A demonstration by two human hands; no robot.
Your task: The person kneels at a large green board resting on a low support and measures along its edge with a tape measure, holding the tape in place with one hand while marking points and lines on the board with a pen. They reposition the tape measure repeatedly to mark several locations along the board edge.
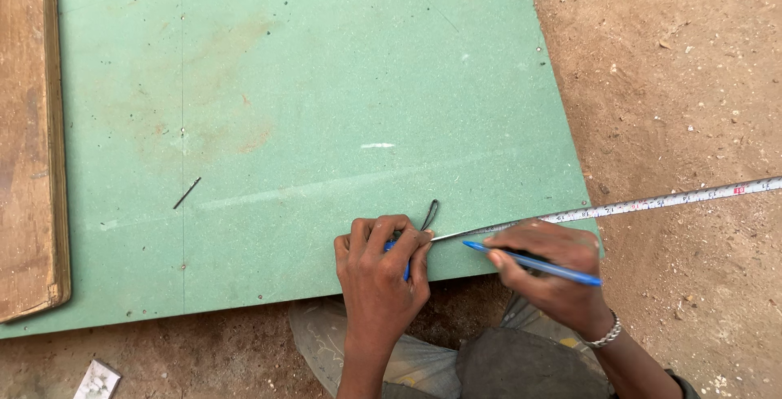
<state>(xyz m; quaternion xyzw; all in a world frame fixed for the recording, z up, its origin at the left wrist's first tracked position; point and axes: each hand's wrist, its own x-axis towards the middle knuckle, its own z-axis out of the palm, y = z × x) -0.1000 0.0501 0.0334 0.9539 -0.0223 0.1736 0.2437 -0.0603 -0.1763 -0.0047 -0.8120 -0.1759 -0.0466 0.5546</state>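
Note:
A large green board [309, 106] lies flat on the dirt ground. My left hand [381, 273] presses a blue tape measure case [405, 254] down near the board's front edge; a dark wrist loop [430, 214] sticks out beyond the fingers. The steel tape blade [652, 202] runs from the case to the right, past the board's right edge and out of view. My right hand [550, 273] holds a blue pen [533, 262] with its tip on the board beside the tape. A metal bracelet [607, 335] circles that wrist.
A brown wooden plank [28, 138] lies along the board's left side. A short dark mark [186, 193] shows on the green surface. Sandy dirt [692, 81] surrounds the board. A small pale scrap [98, 380] lies at the lower left. My knees are below the board's edge.

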